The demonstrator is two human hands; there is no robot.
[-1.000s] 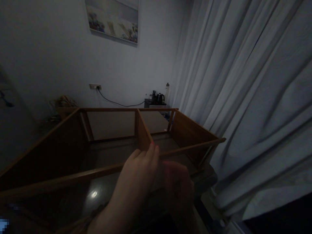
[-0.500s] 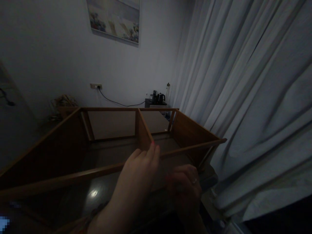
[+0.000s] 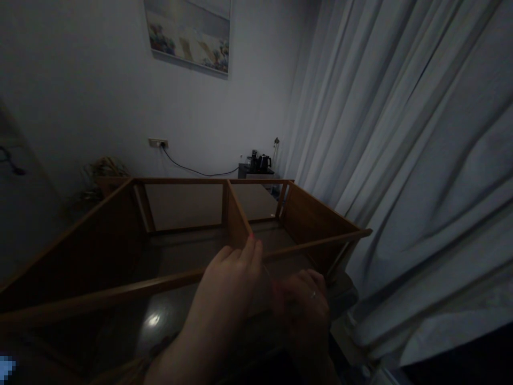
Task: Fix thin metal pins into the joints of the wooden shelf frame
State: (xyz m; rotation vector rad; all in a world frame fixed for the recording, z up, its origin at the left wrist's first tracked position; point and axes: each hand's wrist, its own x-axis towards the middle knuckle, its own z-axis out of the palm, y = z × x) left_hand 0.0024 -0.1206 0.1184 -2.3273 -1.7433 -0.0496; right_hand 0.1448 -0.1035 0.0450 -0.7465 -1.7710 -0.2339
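Observation:
A brown wooden frame point(image 3: 168, 283) with side panels and a middle divider point(image 3: 239, 214) spans the view. My left hand point(image 3: 230, 278) is closed over its front rail where the divider meets it, fingertips resting on the joint. Lower and to the right, my right hand point(image 3: 302, 305), with a ring on one finger, is curled in front of the rail. A thin, faint straight line, perhaps a slim tool's shaft, runs from its fingers toward the joint. What the right hand holds is too dark to make out.
Long pale curtains point(image 3: 401, 187) hang close on the right. Behind the frame, a small dark cabinet point(image 3: 243, 171) bears a black kettle point(image 3: 264, 162). A cable point(image 3: 192, 170) runs to a wall socket point(image 3: 157, 143). A door handle point(image 3: 12, 163) shows at far left.
My right hand has turned slightly and shifted a little to the left, and a thin line now shows between the hands. My left hand stays on the frame.

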